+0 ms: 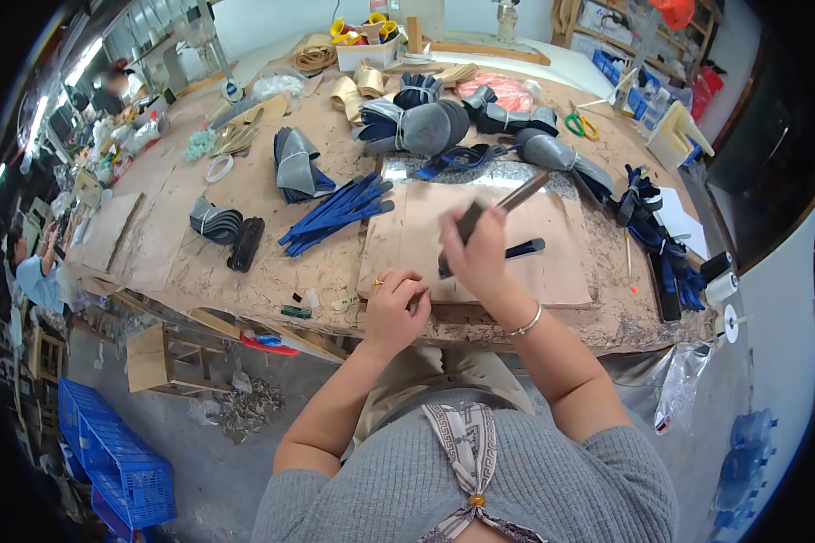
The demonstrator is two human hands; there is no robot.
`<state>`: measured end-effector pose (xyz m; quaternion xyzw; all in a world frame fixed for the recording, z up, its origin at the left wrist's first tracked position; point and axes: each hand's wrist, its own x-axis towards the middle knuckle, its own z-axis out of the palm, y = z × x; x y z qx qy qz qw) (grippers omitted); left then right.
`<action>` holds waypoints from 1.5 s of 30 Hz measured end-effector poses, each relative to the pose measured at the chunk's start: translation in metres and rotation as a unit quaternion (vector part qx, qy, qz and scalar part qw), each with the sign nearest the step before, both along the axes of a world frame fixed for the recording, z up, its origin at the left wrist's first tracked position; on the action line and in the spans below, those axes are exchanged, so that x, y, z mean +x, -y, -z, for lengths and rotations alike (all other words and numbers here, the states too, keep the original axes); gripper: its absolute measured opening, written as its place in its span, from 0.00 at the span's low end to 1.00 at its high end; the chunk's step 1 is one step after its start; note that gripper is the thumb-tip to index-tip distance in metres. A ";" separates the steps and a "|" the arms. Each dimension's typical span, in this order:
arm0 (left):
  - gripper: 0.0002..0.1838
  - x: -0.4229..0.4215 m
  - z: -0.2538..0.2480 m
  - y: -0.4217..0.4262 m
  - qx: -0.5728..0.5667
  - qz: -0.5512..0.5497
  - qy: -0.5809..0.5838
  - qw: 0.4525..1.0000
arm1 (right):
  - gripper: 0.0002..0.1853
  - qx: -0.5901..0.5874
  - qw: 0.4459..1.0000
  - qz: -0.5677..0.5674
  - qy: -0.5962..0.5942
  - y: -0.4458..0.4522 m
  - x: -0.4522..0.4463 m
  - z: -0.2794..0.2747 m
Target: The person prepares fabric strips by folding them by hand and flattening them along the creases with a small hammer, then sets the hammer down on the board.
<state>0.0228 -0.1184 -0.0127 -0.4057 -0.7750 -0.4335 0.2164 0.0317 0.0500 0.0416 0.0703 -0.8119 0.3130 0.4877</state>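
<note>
Head view, centre: your blurred right hand grips a tool, partly hiding a strip; your left hand half-curls, contents impossible to tell.

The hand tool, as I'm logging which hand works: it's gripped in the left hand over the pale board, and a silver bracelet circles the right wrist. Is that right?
Not quite. The head view shows the hand tool gripped in the right hand, not the left hand. The rest stands: it is over the pale board, and a silver bracelet circles the right wrist.
</note>
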 end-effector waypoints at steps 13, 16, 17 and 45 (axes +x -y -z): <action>0.17 -0.031 -0.013 -0.088 -0.225 0.119 0.004 0.967 | 0.07 -0.100 0.966 0.214 0.106 -0.095 0.086 0.023; 0.14 -0.039 -0.009 -0.060 -0.240 0.061 -0.033 0.968 | 0.07 -0.098 0.962 0.231 0.109 -0.085 0.087 0.027; 0.13 -0.048 -0.005 -0.044 -0.190 0.034 -0.038 0.981 | 0.07 -0.093 0.962 0.233 0.107 -0.085 0.087 0.027; 0.11 -0.173 -0.018 -0.220 -0.143 -0.016 -0.103 0.984 | 0.16 -0.082 0.980 0.180 0.038 -0.096 0.090 0.033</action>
